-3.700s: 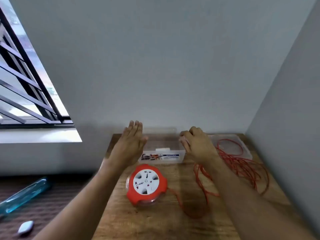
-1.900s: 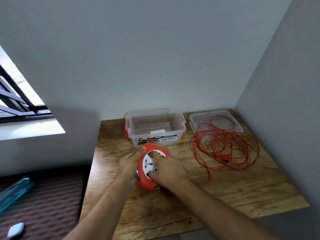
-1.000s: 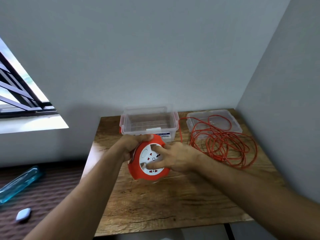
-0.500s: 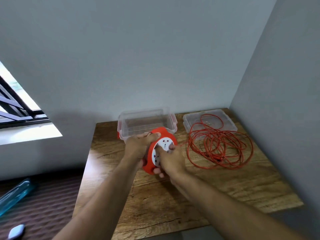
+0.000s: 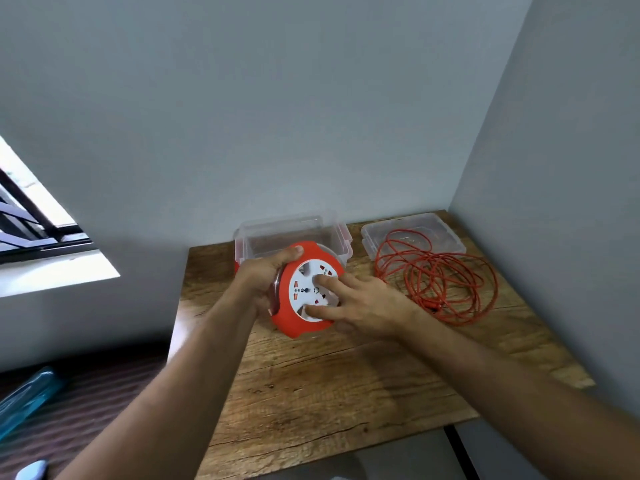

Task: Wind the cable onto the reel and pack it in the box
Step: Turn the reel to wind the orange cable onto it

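I hold the red cable reel [image 5: 294, 318] with its white socket face tilted toward me, raised above the wooden table [image 5: 346, 382]. My left hand [image 5: 263, 275] grips its left rim and back. My right hand [image 5: 360, 303] rests on the white face, fingers pressed into its recesses. The loose orange cable [image 5: 440, 278] lies in a tangled pile at the right, partly over the clear lid [image 5: 412, 230]. The clear plastic box [image 5: 294, 233] stands open just behind the reel.
Walls close the table at the back and right. The table's front edge is near me, its left edge drops to a dark ribbed floor mat [image 5: 86, 410]. A blue bottle [image 5: 24, 396] and a small white object [image 5: 31, 471] lie on the floor.
Both hands took the reel off the table and lifted it. Since half a second ago the reel's face has turned more toward me and my right fingers have shifted on the white face.
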